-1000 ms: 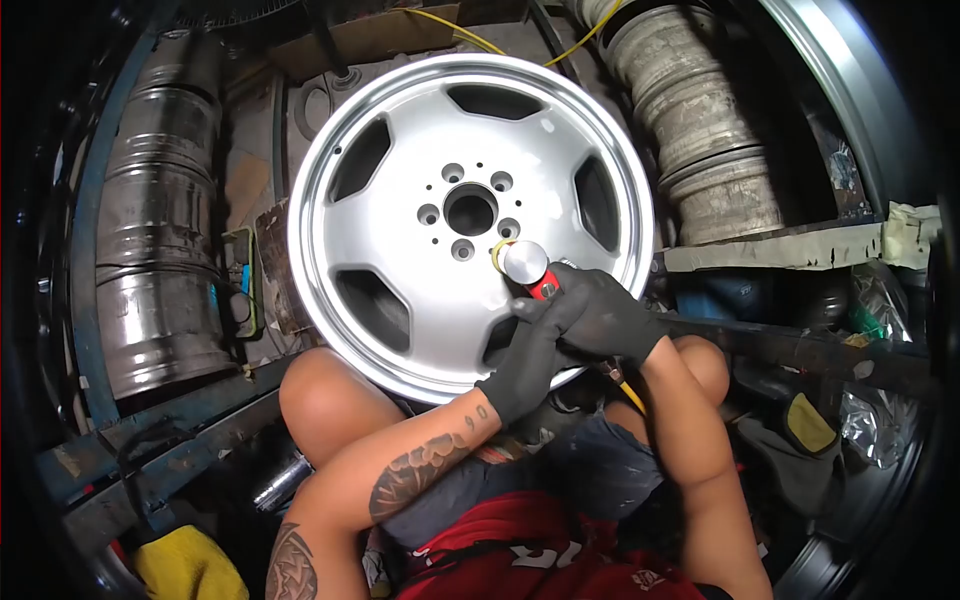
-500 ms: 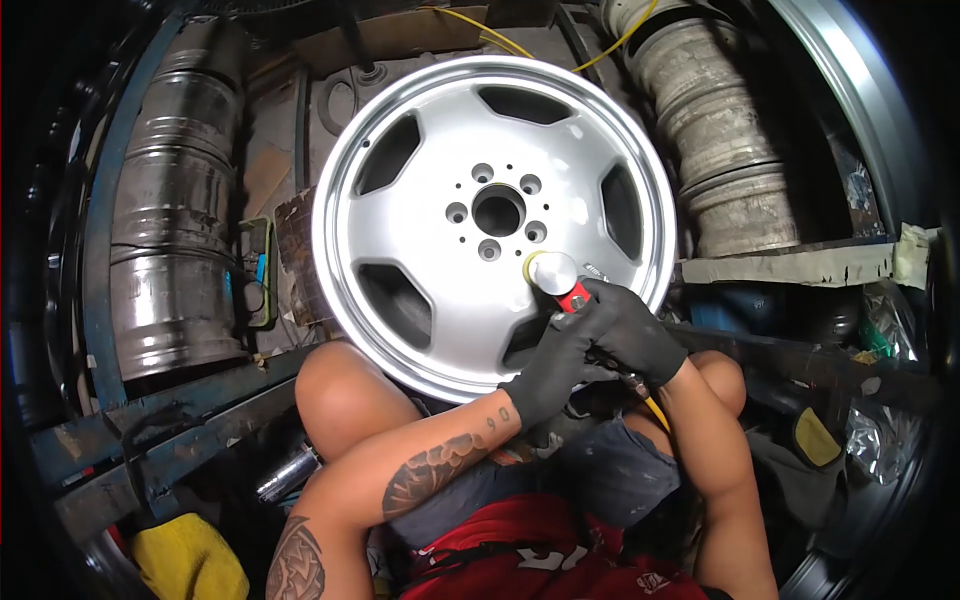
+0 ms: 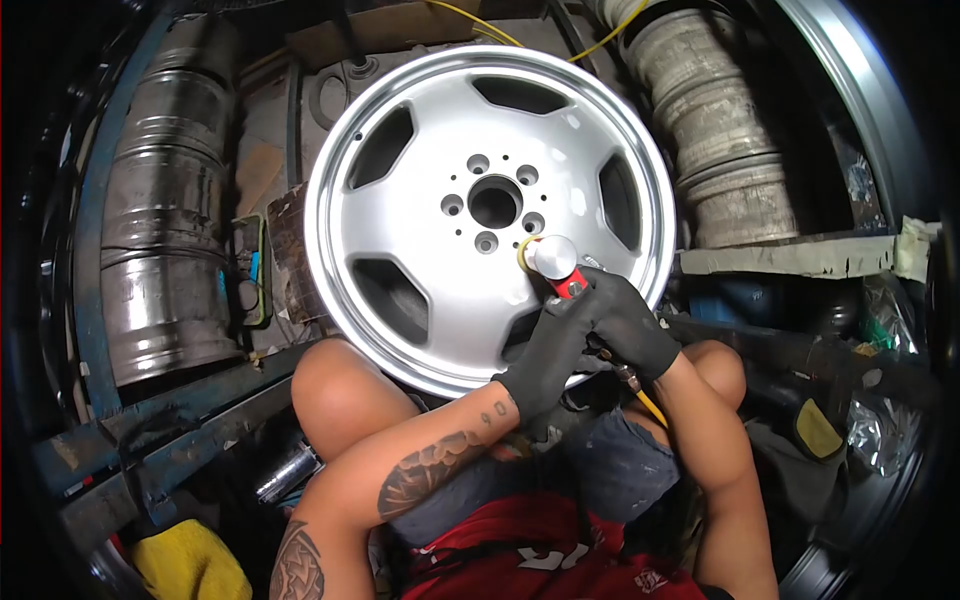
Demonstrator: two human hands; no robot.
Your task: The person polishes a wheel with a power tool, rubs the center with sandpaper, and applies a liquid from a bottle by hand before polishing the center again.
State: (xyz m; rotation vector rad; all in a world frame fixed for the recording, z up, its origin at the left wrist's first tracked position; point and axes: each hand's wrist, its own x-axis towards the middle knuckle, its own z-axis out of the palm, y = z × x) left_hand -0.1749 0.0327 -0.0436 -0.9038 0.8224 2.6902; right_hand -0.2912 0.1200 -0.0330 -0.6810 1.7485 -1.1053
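Observation:
A silver alloy wheel (image 3: 395, 225) lies face up in front of my knees, its center bore and bolt holes showing. My right hand (image 3: 637, 325), in a dark glove, is closed round the body of a small air polisher (image 3: 556, 258) with a round metal head and a red section. My left hand (image 3: 545, 360), gloved too, grips the same tool from the other side; some of its fingers are hidden. The polisher's yellow pad (image 3: 525, 252) is tilted at the wheel face, just below the bolt holes. A yellow air hose (image 3: 650, 408) runs from its rear.
Bare metal wheel barrels (image 3: 170, 210) line the left side, and duller barrels (image 3: 725, 130) line the right. Metal frame bars (image 3: 200, 410) cross near my knees. A yellow cloth (image 3: 190, 562) lies at lower left. Crumpled foil (image 3: 875, 435) is at right.
The polisher and both hands have shifted slightly up and left in view, as has the wheel. The tool's head has tilted a little, and both hands keep their grip.

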